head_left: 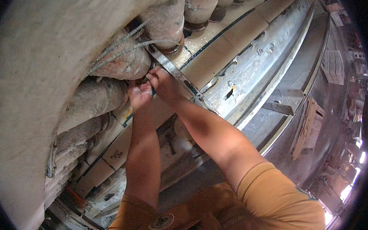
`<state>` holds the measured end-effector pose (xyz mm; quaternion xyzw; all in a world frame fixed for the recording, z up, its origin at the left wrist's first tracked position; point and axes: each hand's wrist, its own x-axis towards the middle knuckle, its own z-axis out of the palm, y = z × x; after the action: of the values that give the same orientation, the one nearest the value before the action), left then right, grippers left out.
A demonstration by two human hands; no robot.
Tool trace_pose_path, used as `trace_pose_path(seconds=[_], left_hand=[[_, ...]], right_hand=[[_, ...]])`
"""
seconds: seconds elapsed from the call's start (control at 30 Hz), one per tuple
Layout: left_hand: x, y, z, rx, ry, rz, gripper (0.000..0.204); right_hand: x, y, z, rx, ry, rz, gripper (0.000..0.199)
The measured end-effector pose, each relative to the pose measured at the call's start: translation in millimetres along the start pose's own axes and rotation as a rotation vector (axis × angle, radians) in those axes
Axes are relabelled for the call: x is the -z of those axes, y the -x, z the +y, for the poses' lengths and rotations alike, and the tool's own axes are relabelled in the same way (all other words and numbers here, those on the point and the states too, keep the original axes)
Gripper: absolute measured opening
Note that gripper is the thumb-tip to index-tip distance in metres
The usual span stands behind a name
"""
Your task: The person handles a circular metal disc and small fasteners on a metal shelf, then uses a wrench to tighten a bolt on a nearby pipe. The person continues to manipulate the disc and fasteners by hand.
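Both my hands are close together at the lower end of a large, rounded, dusty cylindrical piece [126,61]. My left hand [139,95] is closed, fingers bunched just under the rim. Beside it, my right hand [162,81] is also closed, its fingertips pinched near the same rim; what either hand holds is too small or hidden to make out. A flat metal bar with slots [170,67] passes right by my right hand, running down toward the right. Thin grey cords [116,47] stretch across the cylindrical piece above my hands.
More dusty cylinders [94,103] line up in a row along a big pale curved wall [30,84]. Brown tiles [219,52] form a ledge below them. Farther right are a splashed metal trough [259,56], a curved rail [297,50] and wooden pallets [309,127] on the floor.
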<state>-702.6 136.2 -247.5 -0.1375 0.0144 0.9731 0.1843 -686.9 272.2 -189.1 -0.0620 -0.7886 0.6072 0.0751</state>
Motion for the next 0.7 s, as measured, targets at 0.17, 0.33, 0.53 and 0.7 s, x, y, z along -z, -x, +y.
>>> trace_pose_path(seconds=[0.17, 0.33, 0.53, 0.7], left_hand=[[-6.4, -3.8, 5.3, -0.068, 0.042, 0.267, 0.036], [-38.3, -1.2, -4.9, 0.066, 0.209, 0.208, 0.035], [-12.4, -6.6, 13.8, 0.25, 0.451, 0.284, 0.037], [-11.6, -14.6, 5.8, 0.191, 0.295, 0.257, 0.039]], right_hand=[[1.6, 2.0, -19.7, -0.104, 0.092, 0.018, 0.024], [4.6, 3.2, -12.0, 0.056, 0.083, 0.035, 0.028], [8.2, 0.3, -17.9, -0.047, 0.016, -0.066, 0.026], [7.6, 2.4, -9.7, -0.013, -0.013, -0.051, 0.026]])
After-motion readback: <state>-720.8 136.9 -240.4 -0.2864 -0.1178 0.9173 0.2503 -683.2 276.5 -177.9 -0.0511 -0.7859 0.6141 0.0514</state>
